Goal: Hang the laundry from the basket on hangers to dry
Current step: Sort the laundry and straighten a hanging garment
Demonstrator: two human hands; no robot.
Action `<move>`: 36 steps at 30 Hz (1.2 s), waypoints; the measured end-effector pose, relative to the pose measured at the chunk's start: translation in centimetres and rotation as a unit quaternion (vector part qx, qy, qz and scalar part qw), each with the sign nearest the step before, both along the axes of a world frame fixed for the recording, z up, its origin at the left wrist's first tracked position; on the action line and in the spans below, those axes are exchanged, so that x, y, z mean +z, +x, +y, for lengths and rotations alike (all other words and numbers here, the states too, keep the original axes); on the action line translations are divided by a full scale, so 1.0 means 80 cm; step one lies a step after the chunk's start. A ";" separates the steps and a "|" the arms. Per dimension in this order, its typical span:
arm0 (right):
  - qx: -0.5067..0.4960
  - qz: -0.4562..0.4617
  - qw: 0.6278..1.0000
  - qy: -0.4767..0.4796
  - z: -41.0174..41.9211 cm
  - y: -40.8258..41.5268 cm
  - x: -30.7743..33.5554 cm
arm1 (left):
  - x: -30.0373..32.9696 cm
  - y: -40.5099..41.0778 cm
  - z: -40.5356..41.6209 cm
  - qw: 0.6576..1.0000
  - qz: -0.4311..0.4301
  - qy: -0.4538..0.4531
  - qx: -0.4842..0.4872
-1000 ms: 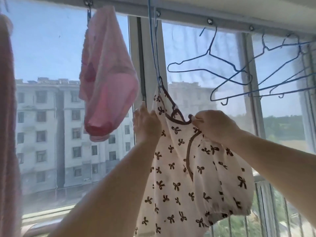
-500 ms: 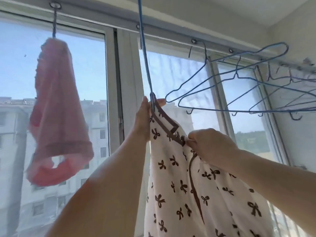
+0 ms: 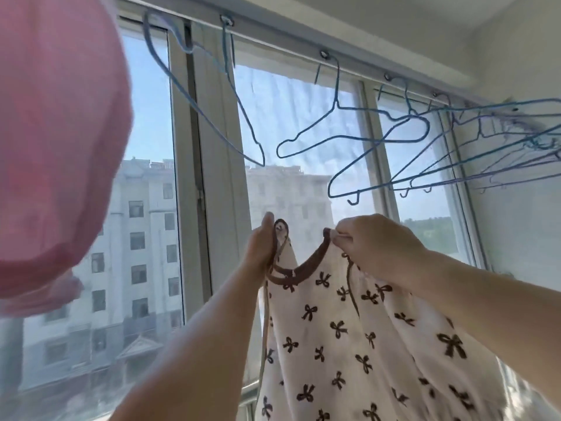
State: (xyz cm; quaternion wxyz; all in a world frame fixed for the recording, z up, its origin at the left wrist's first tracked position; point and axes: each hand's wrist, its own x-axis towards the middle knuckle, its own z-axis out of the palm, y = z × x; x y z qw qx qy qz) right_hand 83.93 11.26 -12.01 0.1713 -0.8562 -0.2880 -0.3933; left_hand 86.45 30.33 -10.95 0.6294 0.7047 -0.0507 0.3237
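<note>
A white garment [image 3: 358, 335] with brown bows and a brown neckline trim hangs between my hands in front of the window. My left hand [image 3: 262, 247] grips its left shoulder strap at the trim. My right hand [image 3: 376, 246] pinches the right side of the neckline. A blue wire hanger [image 3: 243, 117] dangles from the rail [image 3: 273, 34] just above the garment, apart from it. A pink garment [image 3: 57, 153] hangs close at the upper left and fills that side of the view.
Several empty blue wire hangers [image 3: 403, 153] hang from rings along the rail to the right. The window frame post [image 3: 209, 177] stands behind the hands. A white wall [image 3: 522, 71] closes the right side.
The garment has come off the blue hanger and sits lower, with its neckline spread between my hands. The view has swung so the pink garment now looms at the left.
</note>
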 end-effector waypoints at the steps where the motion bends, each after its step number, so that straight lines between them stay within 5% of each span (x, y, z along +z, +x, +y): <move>1: 0.002 0.013 1.000 0.004 -0.004 0.004 -0.008 | -0.017 -0.002 0.006 0.999 0.032 -0.001 0.008; 7: 0.023 0.106 0.993 0.036 -0.031 0.027 -0.090 | -0.133 -0.015 0.059 0.976 0.206 0.070 0.028; 13: 0.033 0.170 0.984 0.031 -0.043 0.034 -0.192 | -0.238 -0.070 0.055 0.954 0.243 0.162 -0.066; 17: 0.057 0.218 0.974 0.004 -0.059 0.028 -0.256 | -0.297 -0.094 0.045 0.926 0.310 0.213 -0.015; 21: 0.055 0.298 0.952 -0.039 -0.084 0.028 -0.310 | -0.340 -0.129 0.042 0.927 0.329 0.178 -0.012; 31: -0.015 0.396 0.916 0.054 -0.117 0.014 -0.426 | -0.441 -0.172 -0.010 0.916 0.375 0.144 0.010; 36: -0.034 0.446 0.889 0.095 -0.094 -0.019 -0.478 | -0.497 -0.171 -0.056 0.899 0.432 0.035 0.056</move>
